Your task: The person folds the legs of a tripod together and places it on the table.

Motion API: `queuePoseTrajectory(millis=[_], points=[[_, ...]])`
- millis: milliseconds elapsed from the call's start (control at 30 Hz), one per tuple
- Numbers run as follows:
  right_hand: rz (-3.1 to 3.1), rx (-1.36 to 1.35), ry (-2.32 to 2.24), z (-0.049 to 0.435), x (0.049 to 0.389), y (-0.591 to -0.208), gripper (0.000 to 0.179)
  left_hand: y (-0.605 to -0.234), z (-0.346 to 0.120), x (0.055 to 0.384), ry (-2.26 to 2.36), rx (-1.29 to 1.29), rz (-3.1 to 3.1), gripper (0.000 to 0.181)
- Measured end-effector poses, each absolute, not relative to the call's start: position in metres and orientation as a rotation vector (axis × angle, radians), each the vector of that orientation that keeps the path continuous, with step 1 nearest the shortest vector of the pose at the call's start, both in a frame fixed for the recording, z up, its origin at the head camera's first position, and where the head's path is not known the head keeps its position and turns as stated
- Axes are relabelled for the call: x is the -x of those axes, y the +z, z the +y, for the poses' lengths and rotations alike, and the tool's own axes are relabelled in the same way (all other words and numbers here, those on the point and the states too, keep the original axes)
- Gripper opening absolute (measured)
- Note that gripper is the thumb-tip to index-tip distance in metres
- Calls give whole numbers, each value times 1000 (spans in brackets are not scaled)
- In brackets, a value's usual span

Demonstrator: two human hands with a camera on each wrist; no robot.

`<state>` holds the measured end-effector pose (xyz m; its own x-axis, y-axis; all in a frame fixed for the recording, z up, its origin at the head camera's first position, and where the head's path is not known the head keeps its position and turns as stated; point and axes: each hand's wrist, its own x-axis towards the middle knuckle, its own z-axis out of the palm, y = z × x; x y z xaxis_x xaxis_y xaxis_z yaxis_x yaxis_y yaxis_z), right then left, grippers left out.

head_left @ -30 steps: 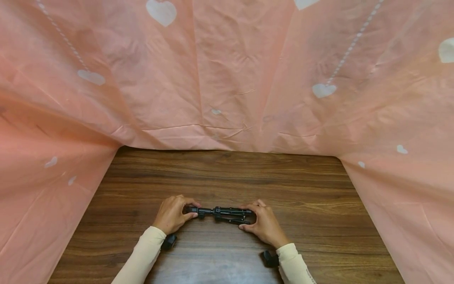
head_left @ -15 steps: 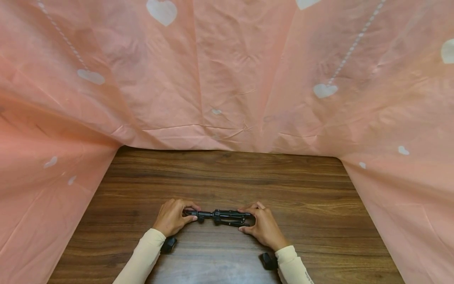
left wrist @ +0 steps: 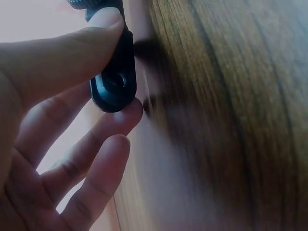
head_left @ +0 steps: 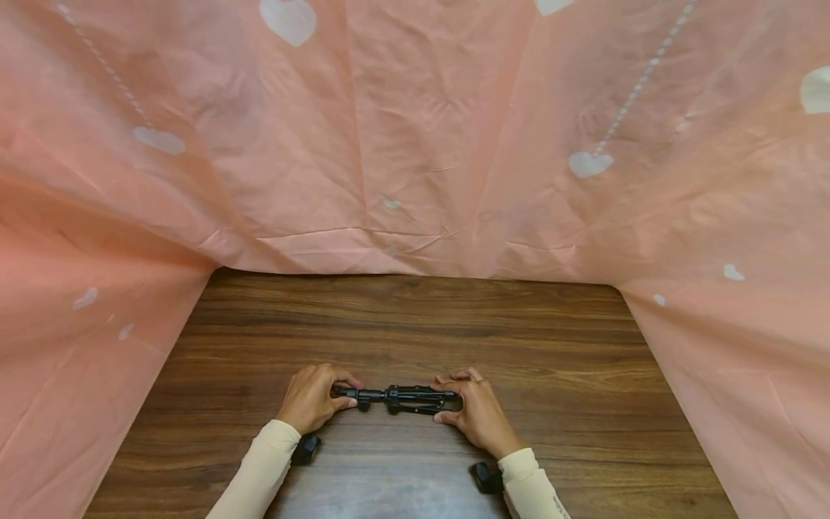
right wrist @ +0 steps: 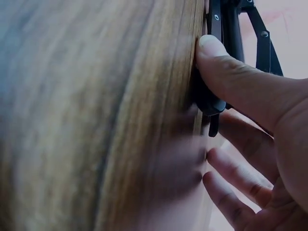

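Observation:
A small black tripod [head_left: 390, 396] lies sideways on the wooden table in the head view, its legs folded together and pointing right. My left hand [head_left: 313, 398] pinches the narrow head end between thumb and fingers. In the left wrist view the rounded black end [left wrist: 113, 91] of the tripod shows just past the thumb, above the wood. My right hand [head_left: 478, 411] grips the leg ends from the right side. Its thumb presses against a black leg [right wrist: 215, 21] in the right wrist view, with the other fingers on the far side.
The brown wooden table [head_left: 415, 324] stretches around both hands. A pink curtain [head_left: 415, 144] with white hearts hangs along the back and both sides. Black wrist cameras are strapped at the left wrist [head_left: 306, 448] and the right wrist [head_left: 486, 477].
The tripod has shifted slightly towards me and left, and its legs sit more level. Both hands keep hold of it and move little.

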<state>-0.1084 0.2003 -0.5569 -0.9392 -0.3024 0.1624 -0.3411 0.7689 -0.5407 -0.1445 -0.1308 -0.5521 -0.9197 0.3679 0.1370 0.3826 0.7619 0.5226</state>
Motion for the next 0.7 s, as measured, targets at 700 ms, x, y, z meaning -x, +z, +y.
queuePoseTrajectory(millis=[700], points=[[-2981, -505, 982, 202, 110, -553, 67, -550, -127, 140, -718, 664, -2958, 46]])
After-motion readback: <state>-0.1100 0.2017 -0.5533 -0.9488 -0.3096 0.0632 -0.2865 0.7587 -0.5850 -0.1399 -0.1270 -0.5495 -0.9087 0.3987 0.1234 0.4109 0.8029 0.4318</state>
